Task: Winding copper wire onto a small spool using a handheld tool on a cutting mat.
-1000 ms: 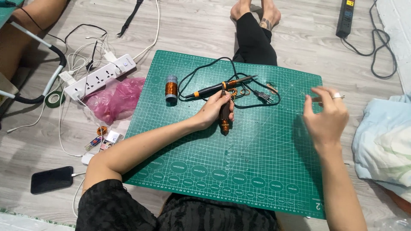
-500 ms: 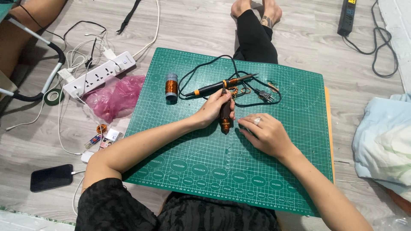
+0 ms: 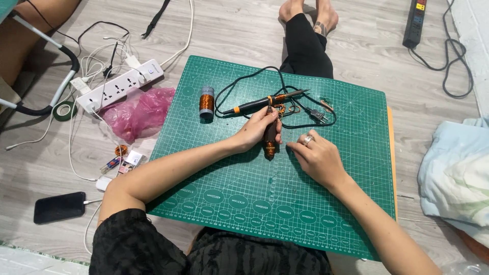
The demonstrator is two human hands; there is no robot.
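My left hand (image 3: 257,130) grips a brown rod wound with copper wire (image 3: 269,141), held flat on the green cutting mat (image 3: 326,203). Just to the right of the rod's lower end rests my right hand (image 3: 317,155), a ring on one finger and its fingers curled down on the mat; whether it pinches anything is hidden. Behind the hands lies a black soldering iron with orange bands (image 3: 267,102), its black cord and plug (image 3: 318,116) looped around it. A small spool of copper wire (image 3: 206,102) stands upright at the mat's upper left.
A white power strip (image 3: 119,84) with plugged cables and a pink plastic bag (image 3: 138,113) lie left of the mat. A black phone (image 3: 59,207) sits at lower left, a green tape roll (image 3: 64,109) farther left. Light blue cloth (image 3: 453,173) lies right, a black power strip (image 3: 413,23) at top right.
My right hand came down from mid-air at the right and moved left to the mat beside the wound rod. My left hand stayed on the rod.
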